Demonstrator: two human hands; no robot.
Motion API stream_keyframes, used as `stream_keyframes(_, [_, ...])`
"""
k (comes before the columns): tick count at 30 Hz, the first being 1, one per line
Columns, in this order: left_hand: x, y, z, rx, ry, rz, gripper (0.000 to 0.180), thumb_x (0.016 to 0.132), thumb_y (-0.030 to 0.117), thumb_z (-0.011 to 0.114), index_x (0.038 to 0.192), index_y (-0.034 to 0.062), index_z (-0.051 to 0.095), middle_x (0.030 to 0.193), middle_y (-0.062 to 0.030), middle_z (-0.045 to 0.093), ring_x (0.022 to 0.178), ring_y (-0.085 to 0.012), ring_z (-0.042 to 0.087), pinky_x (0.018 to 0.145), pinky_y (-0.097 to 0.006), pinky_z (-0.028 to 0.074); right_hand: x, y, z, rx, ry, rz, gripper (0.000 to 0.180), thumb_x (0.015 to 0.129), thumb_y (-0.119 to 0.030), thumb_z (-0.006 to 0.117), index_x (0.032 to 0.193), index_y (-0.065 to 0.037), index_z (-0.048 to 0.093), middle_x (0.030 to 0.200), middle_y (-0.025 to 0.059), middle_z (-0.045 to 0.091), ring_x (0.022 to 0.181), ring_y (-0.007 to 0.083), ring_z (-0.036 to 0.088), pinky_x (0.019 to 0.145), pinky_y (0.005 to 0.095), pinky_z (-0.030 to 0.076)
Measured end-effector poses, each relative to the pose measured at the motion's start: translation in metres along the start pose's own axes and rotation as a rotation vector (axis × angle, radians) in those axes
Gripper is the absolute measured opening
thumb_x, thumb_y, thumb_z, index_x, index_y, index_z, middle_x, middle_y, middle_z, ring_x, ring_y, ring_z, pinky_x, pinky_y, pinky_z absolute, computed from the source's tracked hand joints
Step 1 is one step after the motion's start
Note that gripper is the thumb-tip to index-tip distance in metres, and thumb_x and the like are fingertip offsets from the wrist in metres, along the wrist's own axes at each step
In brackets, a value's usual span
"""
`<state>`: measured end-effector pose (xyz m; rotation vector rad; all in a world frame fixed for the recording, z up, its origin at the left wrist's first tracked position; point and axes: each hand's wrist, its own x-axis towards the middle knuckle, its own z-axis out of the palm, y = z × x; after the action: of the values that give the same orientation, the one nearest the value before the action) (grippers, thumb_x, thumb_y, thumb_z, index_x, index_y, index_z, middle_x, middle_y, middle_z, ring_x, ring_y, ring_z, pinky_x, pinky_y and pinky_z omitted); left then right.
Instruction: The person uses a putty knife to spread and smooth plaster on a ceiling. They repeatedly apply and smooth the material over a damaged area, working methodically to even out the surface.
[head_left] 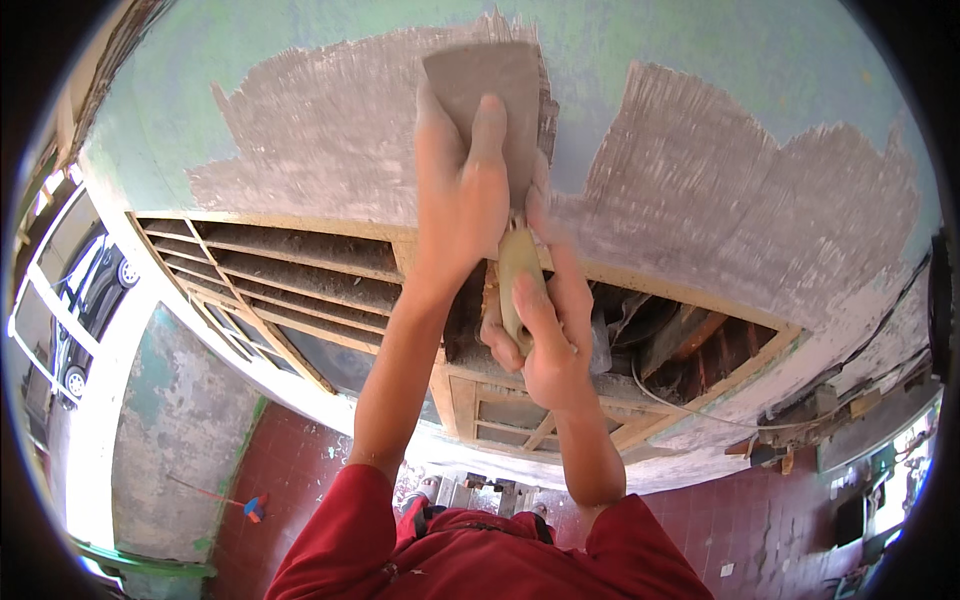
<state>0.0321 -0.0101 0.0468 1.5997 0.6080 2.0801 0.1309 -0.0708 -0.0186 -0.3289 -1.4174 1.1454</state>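
Your right hand [560, 340] is closed round the pale handle [518, 262] of the scraper [521, 140]. Your left hand [465, 195] lies against its blade [495, 70]; grip cannot be told. Long axis runs away from you, blade foremost, over the grey-and-green wall [330, 130].

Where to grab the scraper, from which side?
Probably the pale, rounded handle, from below: it points down toward the wearer, while the broad, flat blade appears to lie against the scraped wall. The right hand grips the handle this way; the left hand has its thumb on the blade.
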Motion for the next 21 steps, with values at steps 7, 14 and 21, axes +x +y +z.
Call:
stream_keyframes(7, [-0.005, -0.012, -0.004, -0.017, 0.0, 0.031, 0.028, 0.095, 0.014, 0.047, 0.114, -0.0064, 0.044, 0.096, -0.0142, 0.06, 0.084, -0.0166, 0.056, 0.073, -0.032, 0.047, -0.011, 0.01, 0.005, -0.018, 0.077, -0.005, 0.058, 0.098, -0.017, 0.041, 0.15, -0.007, 0.019, 0.086, 0.0069, 0.058, 0.048, 0.0064, 0.039, 0.041, 0.0201, 0.028])
stream_keyframes(14, [-0.001, -0.004, -0.004, -0.022, -0.033, 0.009, 0.027, 0.095, 0.014, 0.046, 0.114, -0.0054, 0.044, 0.094, -0.0139, 0.059, 0.079, -0.0162, 0.057, 0.068, -0.031, 0.048, -0.008, 0.001, 0.007, 0.044, 0.046, 0.027, 0.058, 0.098, -0.018, 0.041, 0.151, -0.007, 0.02, 0.088, 0.0068, 0.058, 0.048, 0.0061, 0.039, 0.041, 0.0203, 0.028])
stream_keyframes(21, [0.01, 0.007, 0.001, -0.035, -0.007, 0.039, 0.024, 0.095, 0.012, 0.045, 0.112, -0.0049, 0.044, 0.092, -0.013, 0.059, 0.078, -0.0143, 0.057, 0.063, -0.03, 0.048, 0.005, -0.006, 0.01, 0.089, 0.048, 0.032, 0.057, 0.098, -0.019, 0.042, 0.151, -0.01, 0.022, 0.084, 0.0058, 0.057, 0.047, 0.0062, 0.039, 0.041, 0.0196, 0.027])
